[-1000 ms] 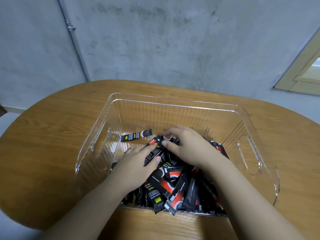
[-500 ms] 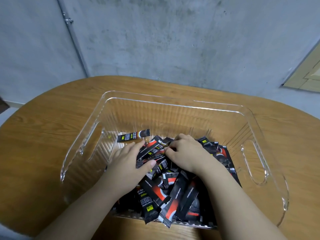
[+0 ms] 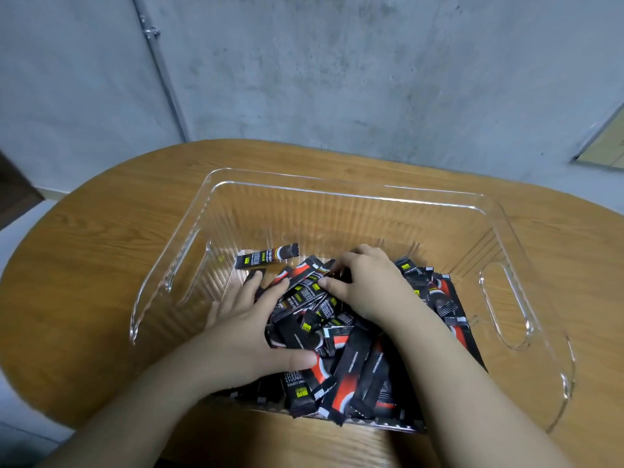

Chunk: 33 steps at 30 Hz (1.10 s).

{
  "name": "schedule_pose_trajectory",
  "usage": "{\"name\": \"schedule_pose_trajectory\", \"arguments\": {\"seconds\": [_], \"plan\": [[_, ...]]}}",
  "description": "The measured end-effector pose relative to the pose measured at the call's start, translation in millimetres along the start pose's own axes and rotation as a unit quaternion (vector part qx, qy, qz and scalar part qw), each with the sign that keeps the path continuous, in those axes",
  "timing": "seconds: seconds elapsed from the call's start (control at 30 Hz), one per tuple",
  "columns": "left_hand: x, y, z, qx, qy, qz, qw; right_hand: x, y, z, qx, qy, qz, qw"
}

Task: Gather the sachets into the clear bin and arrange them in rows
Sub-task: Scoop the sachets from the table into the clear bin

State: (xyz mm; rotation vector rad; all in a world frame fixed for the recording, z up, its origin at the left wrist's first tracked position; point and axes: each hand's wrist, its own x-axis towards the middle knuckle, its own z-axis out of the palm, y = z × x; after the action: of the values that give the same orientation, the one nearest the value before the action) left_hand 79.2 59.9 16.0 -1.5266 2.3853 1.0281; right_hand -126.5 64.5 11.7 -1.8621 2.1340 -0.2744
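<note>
- Our left hand [image 3: 248, 327] lies flat on the sachets [image 3: 341, 336], fingers spread and fairly straight, thumb pressing the heap near its front.
- Our right hand [image 3: 366, 285] sits on the far part of the heap, fingers curled into the sachets; whether it grips one we cannot tell.
- We see the sachets piled loosely, crossing one another, in the near half of the clear bin [image 3: 337, 194].
- One single sachet [image 3: 266, 256] lies apart, flat on the bin floor just beyond the heap.
- We see the bin standing on the wooden bench [image 3: 101, 231].
</note>
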Motion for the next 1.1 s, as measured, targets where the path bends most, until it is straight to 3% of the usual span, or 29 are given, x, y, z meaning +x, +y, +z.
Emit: {"name": "schedule_pose_trajectory", "arguments": {"seconds": [0.2, 0.4, 0.57, 0.63, 0.77, 1.1], "plan": [[9, 7, 11, -0.036, 0.068, -0.026, 0.997, -13, 5, -31, 0.053, 0.076, -0.002, 0.996], [13, 7, 2, -0.084, 0.062, -0.086, 0.991, -52, 25, -58, 0.0, -0.001, 0.045, 0.999], [16, 9, -2, -0.106, 0.101, -0.081, 0.986, -88, 34, -75, -0.005, 0.17, -0.013, 0.985], [18, 8, -2, -0.075, 0.112, -0.088, 0.987, -96, 37, -81, -0.019, 0.196, -0.036, 0.98], [22, 13, 4, -0.049, 0.094, -0.081, 0.991, -101, 38, -84, -0.066, 0.215, -0.094, 0.97], [30, 11, 2, -0.129, 0.092, -0.044, 0.986, -115, 62, -83, -0.013, 0.189, -0.02, 0.982]]}}
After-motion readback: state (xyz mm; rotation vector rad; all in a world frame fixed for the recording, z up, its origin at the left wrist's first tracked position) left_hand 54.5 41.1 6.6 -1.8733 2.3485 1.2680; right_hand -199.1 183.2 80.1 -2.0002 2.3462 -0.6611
